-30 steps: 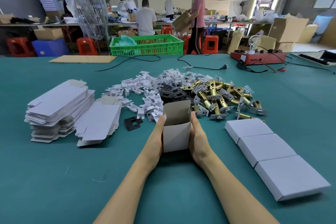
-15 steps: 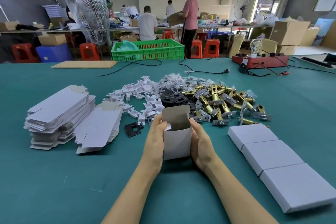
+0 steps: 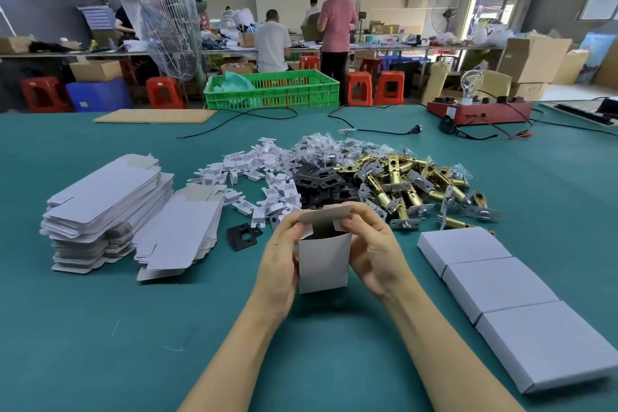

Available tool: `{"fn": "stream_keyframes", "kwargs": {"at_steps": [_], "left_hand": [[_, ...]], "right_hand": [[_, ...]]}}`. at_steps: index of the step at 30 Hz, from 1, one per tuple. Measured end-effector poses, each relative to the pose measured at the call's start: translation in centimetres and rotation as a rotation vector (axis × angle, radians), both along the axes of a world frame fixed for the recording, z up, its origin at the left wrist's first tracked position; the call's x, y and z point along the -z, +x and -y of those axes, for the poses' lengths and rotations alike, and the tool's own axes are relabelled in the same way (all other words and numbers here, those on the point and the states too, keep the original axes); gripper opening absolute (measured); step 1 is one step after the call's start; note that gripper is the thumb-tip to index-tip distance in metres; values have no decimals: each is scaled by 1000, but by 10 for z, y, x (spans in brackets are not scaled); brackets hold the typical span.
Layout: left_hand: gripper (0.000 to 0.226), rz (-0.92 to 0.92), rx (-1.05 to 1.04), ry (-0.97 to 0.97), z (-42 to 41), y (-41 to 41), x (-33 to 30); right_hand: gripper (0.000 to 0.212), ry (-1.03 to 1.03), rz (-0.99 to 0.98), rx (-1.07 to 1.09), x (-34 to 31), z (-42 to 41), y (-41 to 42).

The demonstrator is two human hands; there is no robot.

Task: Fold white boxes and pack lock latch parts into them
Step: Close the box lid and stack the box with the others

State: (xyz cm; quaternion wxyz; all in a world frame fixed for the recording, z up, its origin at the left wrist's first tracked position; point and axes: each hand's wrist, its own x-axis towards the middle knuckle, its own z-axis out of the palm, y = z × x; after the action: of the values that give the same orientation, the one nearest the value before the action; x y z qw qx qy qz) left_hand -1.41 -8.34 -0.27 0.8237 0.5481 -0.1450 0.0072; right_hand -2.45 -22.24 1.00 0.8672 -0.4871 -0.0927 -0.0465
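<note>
Tucking side flaps: left hand [image 3: 279,264], right hand [image 3: 374,254] fingers pinching upright white box [image 3: 322,264] at frame centre; crease flaps square before lid.

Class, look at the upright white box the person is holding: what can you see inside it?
The white box is open at the top, gripped by the left hand and right hand. Only its shadowed inner wall shows, with no part visible. The front wall hides its lower interior.
</note>
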Motion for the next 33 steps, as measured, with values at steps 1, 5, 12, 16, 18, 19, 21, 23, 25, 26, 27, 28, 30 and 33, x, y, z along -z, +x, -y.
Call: {"fn": "stream_keyframes", "kwargs": {"at_steps": [1, 5, 12, 16, 18, 19, 21, 23, 25, 26, 27, 28, 30, 33], "left_hand": [[28, 19, 20, -10, -1, -1, 0], [29, 14, 77, -34, -3, -7, -4], [29, 89, -118, 131, 3, -8, 1], [26, 166, -296, 234, 10, -11, 4], [25, 177, -322, 290, 10, -11, 3], [25, 180, -330, 299, 8, -10, 3], [22, 188, -352, 295, 5, -9, 2], [16, 206, -372, 301, 3, -9, 1], [17, 205, -373, 304, 3, -10, 1], [18, 199, -372, 303, 3, -10, 0], [19, 196, -374, 302, 4, -11, -1], [21, 195, -380, 303, 4, -11, -2], [18, 193, -393, 301, 4, -11, -3], [14, 209, -404, 304, 5, -11, -2]], "right_hand": [[17, -13, 20, -1, -1, 0, -1], [13, -49, 27, 21, -1, -3, -2], [30, -21, 19, -67, -1, -2, -3], [18, -57, -2, 8, 1, -2, -2], [15, -59, -8, 22, 1, -2, -4], [18, -59, -10, 30, 2, -3, -4], [22, -93, -7, 62, 1, -7, -6], [20, -148, 0, 107, 1, -12, -6], [17, -184, 25, 149, 2, -15, -6], [15, -198, 42, 168, 2, -17, -6], [14, -218, 59, 189, 2, -19, -7], [13, -249, 78, 219, 2, -21, -8], [9, -335, 128, 305, 3, -26, -9], [12, -445, 204, 432, 6, -34, -10]]}}
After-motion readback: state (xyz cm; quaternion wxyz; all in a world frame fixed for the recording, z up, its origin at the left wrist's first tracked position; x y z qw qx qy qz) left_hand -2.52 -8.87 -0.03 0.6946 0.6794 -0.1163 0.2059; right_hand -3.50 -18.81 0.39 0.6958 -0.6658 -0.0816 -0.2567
